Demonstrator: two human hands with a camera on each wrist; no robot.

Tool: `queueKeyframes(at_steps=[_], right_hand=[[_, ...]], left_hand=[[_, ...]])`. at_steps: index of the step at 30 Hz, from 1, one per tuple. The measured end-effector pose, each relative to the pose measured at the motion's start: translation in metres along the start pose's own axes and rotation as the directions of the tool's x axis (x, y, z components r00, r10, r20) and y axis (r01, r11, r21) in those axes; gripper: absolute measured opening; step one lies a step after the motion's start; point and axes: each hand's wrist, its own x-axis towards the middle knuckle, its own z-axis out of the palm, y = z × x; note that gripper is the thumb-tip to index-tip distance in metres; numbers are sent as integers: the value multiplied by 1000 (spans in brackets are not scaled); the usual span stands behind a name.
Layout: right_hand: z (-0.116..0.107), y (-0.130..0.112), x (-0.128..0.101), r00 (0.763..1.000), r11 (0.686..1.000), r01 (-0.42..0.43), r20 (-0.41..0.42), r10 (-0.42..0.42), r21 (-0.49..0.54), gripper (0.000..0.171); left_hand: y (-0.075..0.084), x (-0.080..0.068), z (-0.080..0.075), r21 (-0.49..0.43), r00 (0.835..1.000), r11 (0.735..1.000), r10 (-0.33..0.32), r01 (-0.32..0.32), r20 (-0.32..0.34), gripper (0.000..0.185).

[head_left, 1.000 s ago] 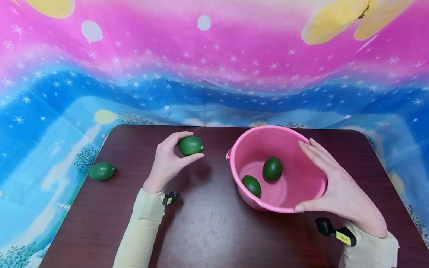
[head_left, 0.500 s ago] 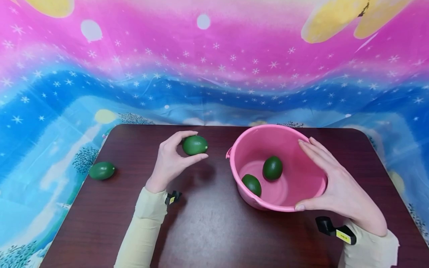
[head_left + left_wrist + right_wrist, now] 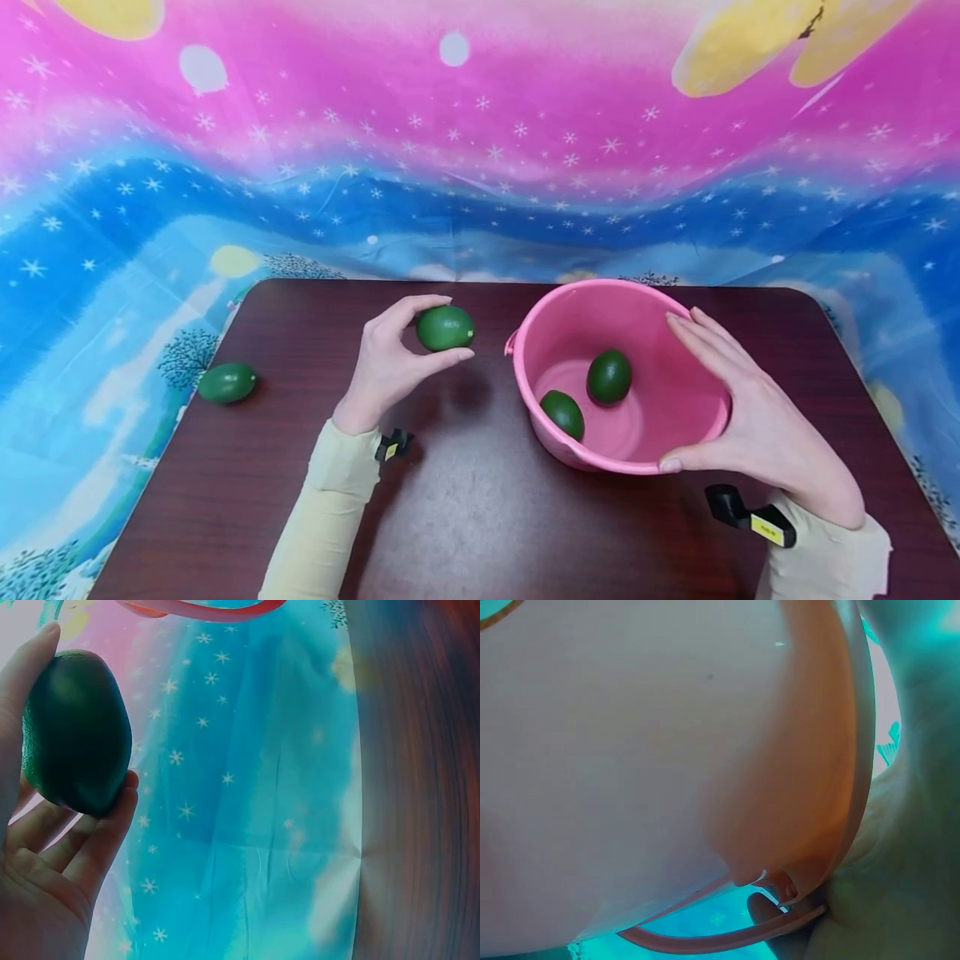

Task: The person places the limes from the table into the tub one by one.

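Left hand (image 3: 390, 360) pinching a green fruit (image 3: 446, 328); right hand (image 3: 768, 433) gripping the pink bucket (image 3: 667, 400). Head view alone: two fruits (image 3: 609, 377) inside, left of right hand; yellow label (image 3: 768, 530) illegible.

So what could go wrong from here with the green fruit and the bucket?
The pinched fruit in the left hand, above the table, might slip and drop. The loose fruit lies by the table's left edge, so a bump could roll it off. The right hand holds the pink bucket at its rim; a hard pull could tip it.
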Motion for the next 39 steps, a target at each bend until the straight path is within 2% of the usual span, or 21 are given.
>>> queueKeyframes(at_steps=[6, 15, 27, 39], right_hand=[[0, 0, 0, 1000, 1000, 0, 0, 0, 2, 132], [0, -1, 0, 1000, 1000, -7, 3, 7, 6, 134], [0, -2, 0, 1000, 1000, -14, 3, 14, 27, 132], [0, -2, -1, 1000, 1000, -3, -1, 3, 23, 132]], left_hand=[[2, 0, 2, -16, 1000, 1000, 9, -9, -9, 66], [6, 1, 5, 36, 998, 998, 57, -56, -18, 68], [12, 4, 7, 31, 995, 995, 96, -95, -13, 68], [23, 6, 8, 6, 996, 996, 90, -90, 0, 70]])
